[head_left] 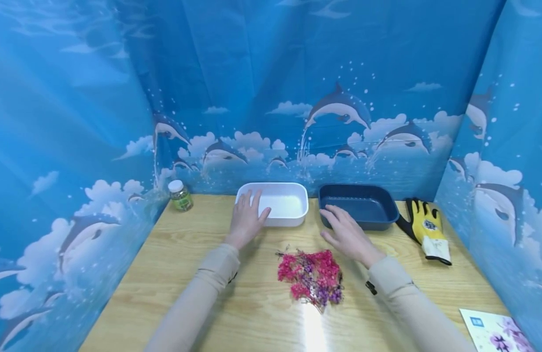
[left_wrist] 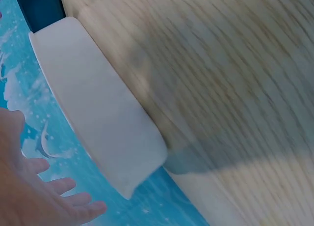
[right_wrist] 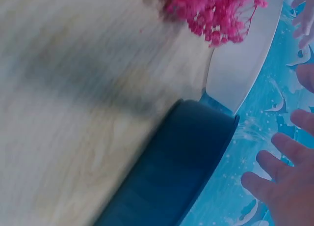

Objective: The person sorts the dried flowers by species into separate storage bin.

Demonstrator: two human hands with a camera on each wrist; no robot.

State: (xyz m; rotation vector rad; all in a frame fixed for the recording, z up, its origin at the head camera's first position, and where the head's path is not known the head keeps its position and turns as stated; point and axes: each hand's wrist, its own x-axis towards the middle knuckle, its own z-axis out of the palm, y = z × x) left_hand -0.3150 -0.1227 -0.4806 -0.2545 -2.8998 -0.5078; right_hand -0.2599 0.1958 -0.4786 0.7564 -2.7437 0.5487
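In the head view my left hand [head_left: 246, 221] hovers by the left front of a white rectangular tub [head_left: 286, 221], fingers spread. The left wrist view shows that hand [left_wrist: 44, 186] apart from the tub's side [left_wrist: 98, 103], holding nothing. My right hand [head_left: 348, 234] reaches toward the left front corner of a dark blue tub [head_left: 376, 226]. Its fingers are spread in the right wrist view, where the hand [right_wrist: 289, 177] stands away from the blue tub [right_wrist: 171, 157]. Between my forearms lies a bunch of pink and purple dried flowers [head_left: 312, 276] on the table.
A small jar with a white lid [head_left: 180, 195] stands at the back left. Right of the blue tub lies a yellow and black work glove [head_left: 426, 227]. A floral-printed card [head_left: 495, 330] is at the front right. Dolphin-print curtains [head_left: 262, 98] surround the wooden table [head_left: 165, 274].
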